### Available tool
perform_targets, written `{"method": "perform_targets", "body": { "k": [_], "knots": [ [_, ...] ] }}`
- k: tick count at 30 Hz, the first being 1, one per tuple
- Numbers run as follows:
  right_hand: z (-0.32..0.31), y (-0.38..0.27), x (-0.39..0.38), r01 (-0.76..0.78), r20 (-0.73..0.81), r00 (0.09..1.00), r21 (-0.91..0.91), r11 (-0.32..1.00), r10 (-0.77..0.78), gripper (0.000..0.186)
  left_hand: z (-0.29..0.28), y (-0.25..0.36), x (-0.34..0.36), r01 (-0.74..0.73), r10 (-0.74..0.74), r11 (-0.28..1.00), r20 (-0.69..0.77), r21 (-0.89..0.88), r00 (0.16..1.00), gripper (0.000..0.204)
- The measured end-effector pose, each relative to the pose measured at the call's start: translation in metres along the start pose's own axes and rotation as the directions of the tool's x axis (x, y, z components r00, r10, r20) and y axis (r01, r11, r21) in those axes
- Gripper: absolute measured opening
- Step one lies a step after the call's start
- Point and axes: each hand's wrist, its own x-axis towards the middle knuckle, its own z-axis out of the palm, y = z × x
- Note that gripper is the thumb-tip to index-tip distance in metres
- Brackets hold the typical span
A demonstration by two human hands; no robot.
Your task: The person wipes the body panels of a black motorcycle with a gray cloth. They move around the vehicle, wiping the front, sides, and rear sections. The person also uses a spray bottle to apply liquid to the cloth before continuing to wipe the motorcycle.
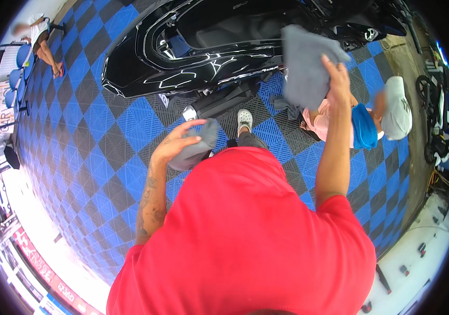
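Observation:
My right hand [338,84] is raised at the right, its fingers closed on a flat, folded grey cloth [304,71]. That cloth hangs in front of the lower side of a glossy black scooter [125,60]. Lower and to the left, my left hand [172,147] grips a second grey cloth [198,144], which is bunched up beside my body. Between my hands, the scooter's silver-tipped exhaust [219,103] points toward the left cloth. Neither cloth visibly touches the scooter.
A co-worker in a white cap [396,110], with a blue towel [363,126] round the neck, is low at my right. Someone [41,44] sits by blue chairs [17,79] at far left. Blue and black tiles [93,152] cover the floor. My light clog [244,119] stands below the scooter.

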Motion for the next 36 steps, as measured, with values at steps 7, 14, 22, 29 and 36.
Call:
{"method": "perform_targets", "body": {
  "k": [7,14,22,29,36],
  "knots": [
    [0.060,0.043,0.084,0.475,0.514,0.858,-0.770,0.426,-0.027,0.048,0.007,-0.053,-0.004,0.228,-0.369,0.886,-0.315,-0.403,0.875,0.037],
    [0.174,0.080,0.102,0.660,0.822,0.569,-0.454,0.599,-0.004,0.055,0.037,-0.036,-0.002,0.134,-0.323,0.910,-0.468,-0.393,0.822,0.032],
    [0.102,0.063,0.136,0.534,0.811,0.552,-0.524,0.663,0.196,0.060,0.033,-0.039,0.007,0.142,-0.399,0.854,-0.456,-0.501,0.796,0.031],
    [0.136,0.088,0.135,0.649,0.855,0.514,-0.440,0.621,0.067,0.058,0.047,-0.030,0.001,0.043,-0.443,0.791,-0.522,-0.611,0.729,0.028],
    [0.255,0.072,0.100,0.643,0.924,0.383,-0.279,0.713,0.017,0.072,0.041,-0.025,0.022,0.095,-0.410,0.820,-0.464,-0.564,0.785,0.027]
  ]
}}
